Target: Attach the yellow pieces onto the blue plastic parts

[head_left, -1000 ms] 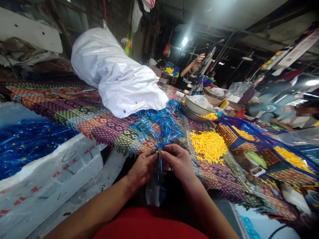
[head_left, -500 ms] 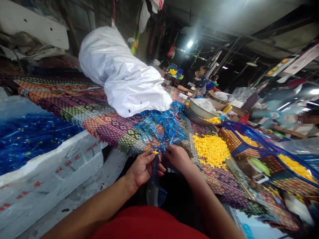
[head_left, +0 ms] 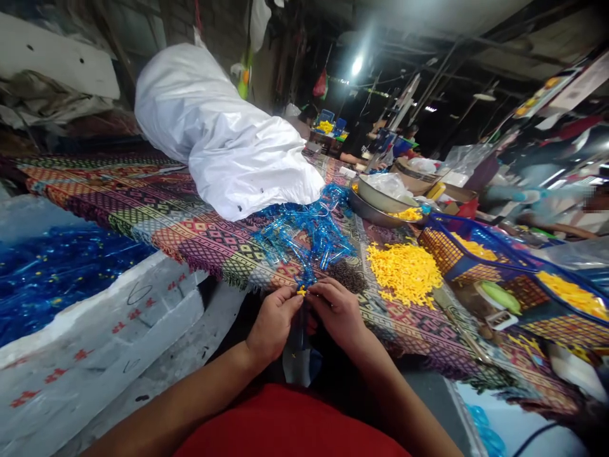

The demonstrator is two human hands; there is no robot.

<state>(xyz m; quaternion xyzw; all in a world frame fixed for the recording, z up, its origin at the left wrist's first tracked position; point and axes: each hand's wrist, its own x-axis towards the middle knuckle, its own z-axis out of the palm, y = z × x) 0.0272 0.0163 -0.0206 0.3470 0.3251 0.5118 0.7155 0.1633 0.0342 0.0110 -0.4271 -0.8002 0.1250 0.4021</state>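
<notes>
A clear blue plastic piece (head_left: 299, 330) hangs below my fingers, with a small yellow plastic part (head_left: 301, 291) at its top. My left hand (head_left: 272, 322) pinches this pair between thumb and forefinger. From the other side, my right hand (head_left: 340, 314) has its thumb and forefinger closed right against the yellow part; whatever is between those fingertips is too small to make out. Just beyond both hands lies a heap of clear blue plastic pieces (head_left: 314, 235) on the patterned cloth. A small pile of dark little parts (head_left: 348, 277) sits past my right hand.
A white sack (head_left: 238, 139) lies over the patterned cloth (head_left: 190, 238). To the right are a pile of yellow parts (head_left: 404, 273), metal bowls (head_left: 375, 212) and blue baskets (head_left: 476, 270). A foam box (head_left: 157, 304) with blue pieces stands left. People are in the background.
My right hand has turned and closed in, its fingertips now meeting the yellow part. My left fingers have shifted slightly around the piece. The dark pile has come into view.
</notes>
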